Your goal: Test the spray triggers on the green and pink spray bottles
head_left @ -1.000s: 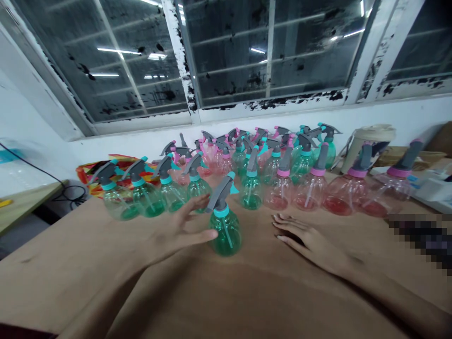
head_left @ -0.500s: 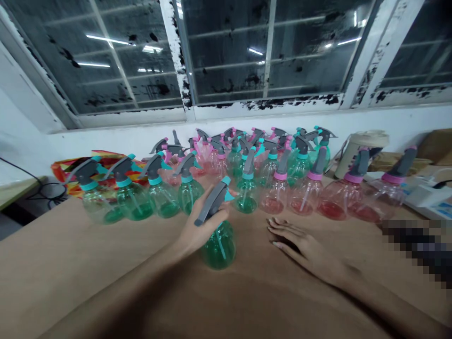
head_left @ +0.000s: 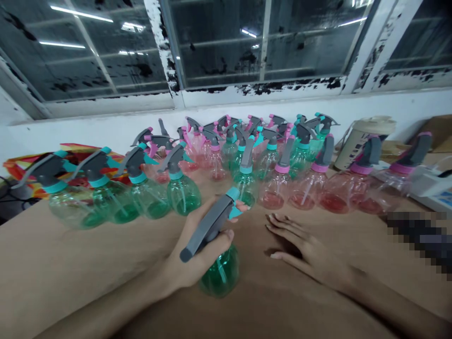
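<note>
Well, got the bottle (head_left: 219, 275) gripped round its neck in the left hand (head_left: 197, 256), closed tight under the trigger; seemingly not lifted off the table (head_left: 88, 263) yet, up front, apart from the rest. Right hand (head_left: 303, 245) flat beside it, spread, holding nothing. Behind, crowded rows of green bottles (head_left: 141, 197) and pink bottles (head_left: 303, 193), then jug (head_left: 360, 141), window (head_left: 219, 42).

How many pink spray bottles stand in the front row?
4, in a line right of the green bottles: first pink bottle, second pink bottle, third pink bottle, fourth pink bottle farthest right. More behind, partly hidden.
</note>
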A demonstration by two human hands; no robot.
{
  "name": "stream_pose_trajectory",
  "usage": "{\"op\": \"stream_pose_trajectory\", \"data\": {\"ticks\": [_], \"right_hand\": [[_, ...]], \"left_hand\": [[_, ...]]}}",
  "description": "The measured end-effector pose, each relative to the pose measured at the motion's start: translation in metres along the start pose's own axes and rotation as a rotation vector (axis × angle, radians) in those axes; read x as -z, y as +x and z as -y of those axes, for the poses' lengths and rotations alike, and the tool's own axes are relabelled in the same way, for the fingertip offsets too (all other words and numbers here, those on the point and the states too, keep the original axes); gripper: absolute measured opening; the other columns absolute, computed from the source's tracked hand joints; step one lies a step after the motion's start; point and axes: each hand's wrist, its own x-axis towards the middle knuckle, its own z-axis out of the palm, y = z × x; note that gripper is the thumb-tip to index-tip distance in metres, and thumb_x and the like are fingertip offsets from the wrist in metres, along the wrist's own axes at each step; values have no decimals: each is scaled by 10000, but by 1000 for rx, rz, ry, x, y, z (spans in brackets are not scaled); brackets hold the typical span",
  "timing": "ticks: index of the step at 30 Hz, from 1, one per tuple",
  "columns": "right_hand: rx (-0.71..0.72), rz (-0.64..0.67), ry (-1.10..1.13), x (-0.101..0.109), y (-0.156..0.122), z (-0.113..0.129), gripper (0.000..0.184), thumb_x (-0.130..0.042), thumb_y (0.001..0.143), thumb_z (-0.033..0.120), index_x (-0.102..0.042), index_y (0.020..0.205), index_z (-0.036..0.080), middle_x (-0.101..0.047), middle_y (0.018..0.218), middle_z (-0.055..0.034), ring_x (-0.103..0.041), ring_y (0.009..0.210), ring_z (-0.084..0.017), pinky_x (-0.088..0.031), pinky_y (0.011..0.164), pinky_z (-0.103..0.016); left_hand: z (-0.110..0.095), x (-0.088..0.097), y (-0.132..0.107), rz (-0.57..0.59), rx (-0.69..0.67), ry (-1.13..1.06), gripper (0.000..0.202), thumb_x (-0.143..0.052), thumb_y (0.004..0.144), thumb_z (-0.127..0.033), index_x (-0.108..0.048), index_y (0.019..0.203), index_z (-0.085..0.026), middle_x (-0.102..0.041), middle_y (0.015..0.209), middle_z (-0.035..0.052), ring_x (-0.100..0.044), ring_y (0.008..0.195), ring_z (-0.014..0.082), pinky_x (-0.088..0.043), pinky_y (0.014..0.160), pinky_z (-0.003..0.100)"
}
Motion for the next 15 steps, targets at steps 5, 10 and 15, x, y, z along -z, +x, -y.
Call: {"op": "stream_pose_trajectory", "data": {"ticks": [5, 10, 15], "right_hand": [[41, 18, -49, -5, -3, 5, 711, -522, 830, 547, -277, 1435, 266, -239, 1513, -52, -216, 1378, -279, -259, 1101, -513], [57, 6, -81, -6, -5, 6, 730, -523, 837, 532, -231, 1448, 260, -240, 1515, -55, -208, 1380, -269, -259, 1101, -514], [63, 15, -87, -3, -6, 4, 699, -511, 849, 523, -248, 1443, 262, -274, 1504, -33, -218, 1379, -249, -265, 1106, -489]], "left_hand": [[0, -1, 7, 79, -101, -217, 219, -533, 792, -319, -615, 993, -288, -646, 856, 14, -616, 749, 177, -535, 746, 306], [0, 3, 7, 110, -171, -159, 168, -531, 811, -278, -595, 957, -224, -642, 832, 19, -607, 702, 156, -517, 707, 291], [-1, 4, 6, 91, -206, -132, 94, -488, 822, -259, -564, 809, -205, -619, 770, 17, -605, 697, 162, -489, 620, 273]]}}
